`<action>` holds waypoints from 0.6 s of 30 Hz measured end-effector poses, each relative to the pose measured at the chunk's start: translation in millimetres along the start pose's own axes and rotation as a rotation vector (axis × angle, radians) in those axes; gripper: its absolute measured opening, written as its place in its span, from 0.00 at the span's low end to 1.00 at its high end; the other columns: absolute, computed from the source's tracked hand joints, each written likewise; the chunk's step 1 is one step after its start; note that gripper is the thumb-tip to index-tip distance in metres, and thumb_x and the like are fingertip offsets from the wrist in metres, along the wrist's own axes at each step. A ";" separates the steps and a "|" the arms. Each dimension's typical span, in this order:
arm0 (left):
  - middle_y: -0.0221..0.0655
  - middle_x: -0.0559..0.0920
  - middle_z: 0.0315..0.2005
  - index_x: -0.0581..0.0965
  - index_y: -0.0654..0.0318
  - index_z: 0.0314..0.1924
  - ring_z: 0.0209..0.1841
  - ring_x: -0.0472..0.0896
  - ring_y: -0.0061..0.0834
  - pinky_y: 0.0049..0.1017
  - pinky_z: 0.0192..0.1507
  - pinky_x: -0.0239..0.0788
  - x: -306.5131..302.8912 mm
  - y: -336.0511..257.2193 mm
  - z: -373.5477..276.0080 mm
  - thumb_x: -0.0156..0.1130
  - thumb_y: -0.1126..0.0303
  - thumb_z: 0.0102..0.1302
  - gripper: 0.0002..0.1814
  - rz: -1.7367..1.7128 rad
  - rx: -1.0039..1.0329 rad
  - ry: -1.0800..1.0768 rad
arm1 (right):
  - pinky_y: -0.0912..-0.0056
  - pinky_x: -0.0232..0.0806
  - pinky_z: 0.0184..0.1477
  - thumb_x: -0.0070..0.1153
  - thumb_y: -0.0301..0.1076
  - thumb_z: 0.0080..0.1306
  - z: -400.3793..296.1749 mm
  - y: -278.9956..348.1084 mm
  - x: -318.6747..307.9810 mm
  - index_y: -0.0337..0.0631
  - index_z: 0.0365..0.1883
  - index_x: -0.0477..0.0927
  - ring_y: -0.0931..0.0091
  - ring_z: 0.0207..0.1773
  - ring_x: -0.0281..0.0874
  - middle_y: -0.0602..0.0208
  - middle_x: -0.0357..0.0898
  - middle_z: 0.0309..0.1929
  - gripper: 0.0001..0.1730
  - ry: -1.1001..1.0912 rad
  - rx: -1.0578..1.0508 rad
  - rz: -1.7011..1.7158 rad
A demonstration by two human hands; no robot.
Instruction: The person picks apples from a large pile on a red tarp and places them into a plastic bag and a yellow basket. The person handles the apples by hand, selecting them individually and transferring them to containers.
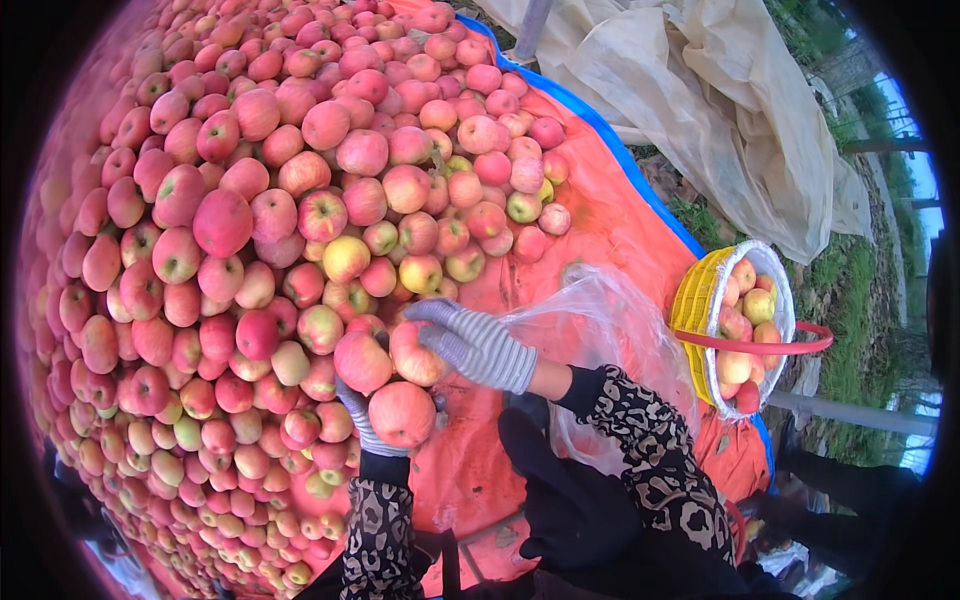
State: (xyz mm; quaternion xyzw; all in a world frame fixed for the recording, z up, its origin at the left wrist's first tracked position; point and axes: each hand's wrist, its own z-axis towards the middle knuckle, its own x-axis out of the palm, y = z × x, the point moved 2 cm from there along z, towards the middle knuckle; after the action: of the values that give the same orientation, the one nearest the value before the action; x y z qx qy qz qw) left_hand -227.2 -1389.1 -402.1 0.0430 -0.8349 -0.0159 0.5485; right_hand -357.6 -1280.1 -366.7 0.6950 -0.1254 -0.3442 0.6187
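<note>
Before me spreads a large heap of red and yellow-green apples on an orange-red tarp. My left hand, in a grey-and-white knit glove, is shut around two large pinkish-red apples, an upper one and a lower one. Its fingers are partly hidden behind them. My right hand, in a striped glove of the same kind, grips another red apple from its right side. That apple appears to touch the two in my left hand. All three are at the heap's near edge.
Crumpled clear plastic film lies on the tarp right of my right hand. Beyond it, a yellow basket with white lining and a red handle holds several apples. A blue tarp edge, pale sheeting and a metal post lie farther off.
</note>
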 end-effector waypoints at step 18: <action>0.39 0.65 0.63 0.62 0.49 0.65 0.61 0.66 0.52 0.60 0.47 0.67 -25.0 13.6 1.6 0.47 0.30 0.57 0.42 0.012 -0.028 -0.186 | 0.56 0.67 0.55 0.66 0.37 0.45 114.3 -159.9 -177.8 0.45 0.56 0.66 0.54 0.54 0.69 0.47 0.63 0.57 0.38 -0.256 0.537 -1.063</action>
State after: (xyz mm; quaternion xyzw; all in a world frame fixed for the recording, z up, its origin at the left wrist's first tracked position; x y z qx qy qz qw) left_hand -219.5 -1373.4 -424.6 0.0289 -0.8822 -0.0281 0.4691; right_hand -600.4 -1229.3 -460.3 0.7472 0.0830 -0.6433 0.1451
